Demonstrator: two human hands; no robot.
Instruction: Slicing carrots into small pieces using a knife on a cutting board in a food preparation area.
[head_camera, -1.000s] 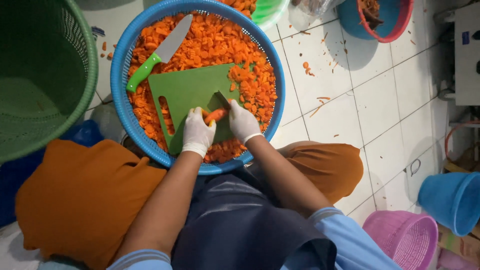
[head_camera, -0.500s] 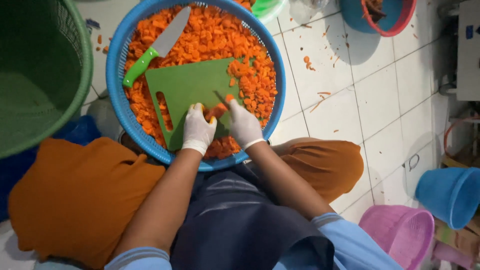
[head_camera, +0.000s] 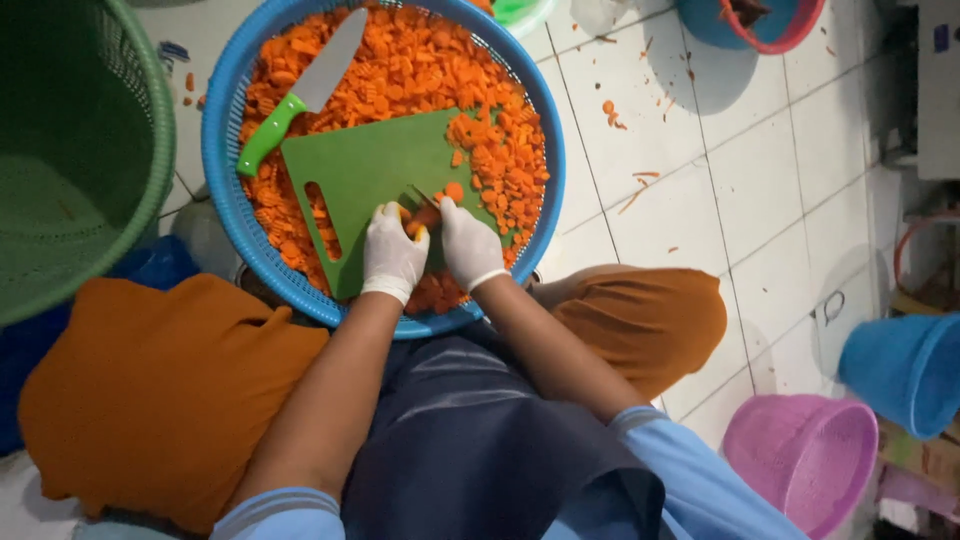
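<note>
The person is cutting a carrot piece (head_camera: 424, 216) on the green board (head_camera: 370, 170) in the blue basket (head_camera: 225, 200), left hand (head_camera: 392, 252) pinching it tight, right hand (head_camera: 468, 245) closed on a small blade, so fingers must stay clear.

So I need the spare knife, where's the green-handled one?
The green-handled knife lies on the carrot slices at the blue basket's upper left, beside the green cutting board.

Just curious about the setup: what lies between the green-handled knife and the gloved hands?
In the head view, the green cutting board lies between the knife and both hands, left hand and right hand, resting on the carrot slices.
</note>
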